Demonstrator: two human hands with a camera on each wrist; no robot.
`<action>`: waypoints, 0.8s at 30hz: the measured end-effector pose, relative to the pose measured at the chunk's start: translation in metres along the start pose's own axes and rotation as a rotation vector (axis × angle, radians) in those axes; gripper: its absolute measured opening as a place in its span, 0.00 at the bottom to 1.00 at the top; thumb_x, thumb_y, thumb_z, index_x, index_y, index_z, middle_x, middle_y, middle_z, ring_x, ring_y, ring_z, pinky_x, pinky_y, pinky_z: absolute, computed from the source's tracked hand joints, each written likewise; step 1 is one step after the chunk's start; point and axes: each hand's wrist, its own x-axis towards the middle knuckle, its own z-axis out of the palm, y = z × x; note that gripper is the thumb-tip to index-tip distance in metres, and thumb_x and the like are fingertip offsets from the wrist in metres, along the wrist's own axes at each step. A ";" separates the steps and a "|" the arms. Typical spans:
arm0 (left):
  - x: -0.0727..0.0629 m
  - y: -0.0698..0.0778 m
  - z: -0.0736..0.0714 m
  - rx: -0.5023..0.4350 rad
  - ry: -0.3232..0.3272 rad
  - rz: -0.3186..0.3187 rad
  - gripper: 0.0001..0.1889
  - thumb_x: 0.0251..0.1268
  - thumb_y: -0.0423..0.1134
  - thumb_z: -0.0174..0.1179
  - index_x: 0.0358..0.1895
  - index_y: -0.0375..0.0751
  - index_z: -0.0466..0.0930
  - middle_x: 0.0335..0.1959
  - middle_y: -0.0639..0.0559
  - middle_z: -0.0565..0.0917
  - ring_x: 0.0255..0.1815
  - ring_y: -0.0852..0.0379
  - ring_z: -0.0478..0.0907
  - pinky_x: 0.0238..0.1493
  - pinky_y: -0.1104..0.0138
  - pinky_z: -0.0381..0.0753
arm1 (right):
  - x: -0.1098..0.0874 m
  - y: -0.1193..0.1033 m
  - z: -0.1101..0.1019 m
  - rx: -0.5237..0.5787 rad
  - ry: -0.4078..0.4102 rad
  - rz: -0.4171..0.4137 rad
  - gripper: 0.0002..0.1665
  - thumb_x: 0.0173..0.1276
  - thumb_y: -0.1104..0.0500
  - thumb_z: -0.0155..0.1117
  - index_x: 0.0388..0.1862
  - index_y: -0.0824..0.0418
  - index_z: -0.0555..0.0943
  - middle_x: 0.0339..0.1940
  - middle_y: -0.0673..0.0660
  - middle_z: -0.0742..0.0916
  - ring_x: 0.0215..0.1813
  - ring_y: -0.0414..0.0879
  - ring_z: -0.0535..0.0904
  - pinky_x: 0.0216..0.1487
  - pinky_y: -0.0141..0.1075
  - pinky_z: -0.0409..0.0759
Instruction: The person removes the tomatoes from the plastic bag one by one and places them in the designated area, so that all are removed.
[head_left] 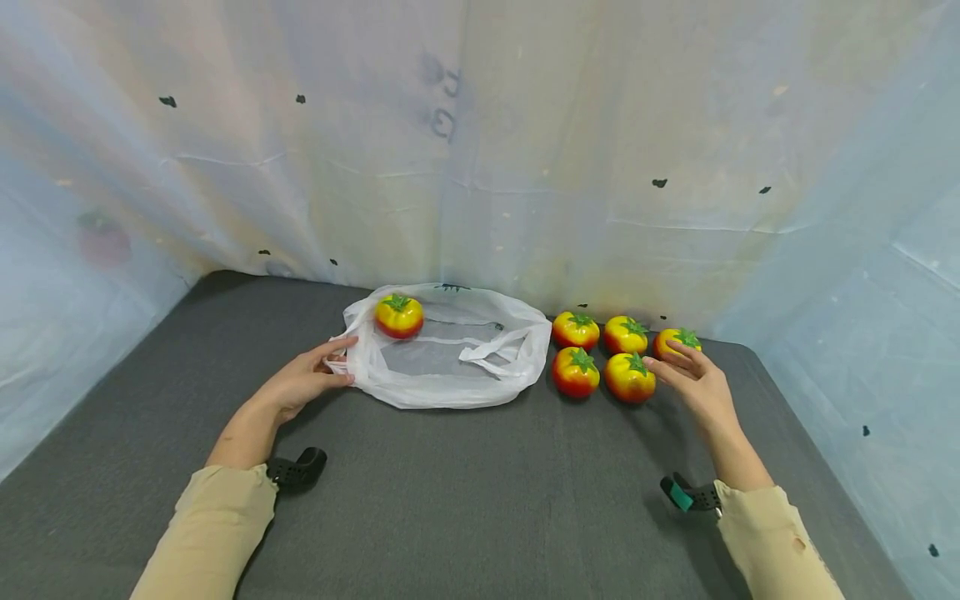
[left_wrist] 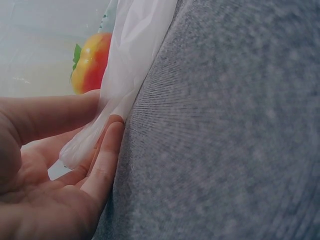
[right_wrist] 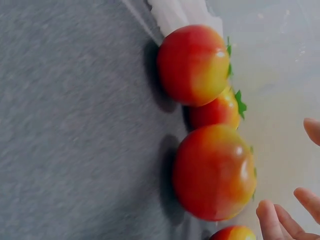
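Note:
A white plastic bag (head_left: 450,396) lies with its mouth spread on the dark table, and one red-and-yellow tomato (head_left: 399,318) with a green top sits inside at its left. At the bag's left end, my left hand (head_left: 303,379) pinches the gathered plastic; in the left wrist view the bag (left_wrist: 135,45) passes between thumb and fingers. My right hand (head_left: 697,387) is over the right end of a group of tomatoes, partly covering the far-right tomato (head_left: 663,342). Beside its thumb is the front tomato (head_left: 630,379). In the right wrist view, its fingers (right_wrist: 270,220) are spread and hold nothing.
More tomatoes stand between bag and right hand: a front-left tomato (head_left: 575,373) and two behind, a left one (head_left: 574,332) and a middle one (head_left: 625,336). Translucent sheeting (head_left: 525,167) hangs behind the grey table (head_left: 465,500) and along both sides.

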 end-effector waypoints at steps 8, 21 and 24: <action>0.000 -0.003 0.002 0.019 0.026 0.049 0.38 0.67 0.35 0.58 0.76 0.44 0.49 0.60 0.34 0.63 0.58 0.42 0.62 0.57 0.53 0.65 | 0.001 -0.011 0.003 0.006 -0.003 -0.049 0.47 0.64 0.38 0.62 0.76 0.54 0.58 0.73 0.63 0.66 0.70 0.55 0.64 0.61 0.40 0.71; 0.000 -0.001 0.001 0.027 0.027 0.037 0.37 0.67 0.36 0.58 0.76 0.44 0.50 0.59 0.34 0.64 0.56 0.43 0.63 0.55 0.54 0.65 | 0.006 -0.026 0.023 0.041 -0.040 -0.097 0.44 0.65 0.41 0.62 0.74 0.56 0.60 0.72 0.61 0.69 0.70 0.52 0.66 0.64 0.41 0.69; 0.000 -0.001 0.002 0.024 0.030 0.032 0.37 0.67 0.36 0.58 0.76 0.44 0.50 0.60 0.33 0.63 0.57 0.42 0.62 0.56 0.54 0.65 | 0.006 -0.030 0.028 0.051 -0.048 -0.099 0.44 0.64 0.40 0.63 0.74 0.55 0.61 0.71 0.60 0.70 0.70 0.51 0.66 0.62 0.35 0.71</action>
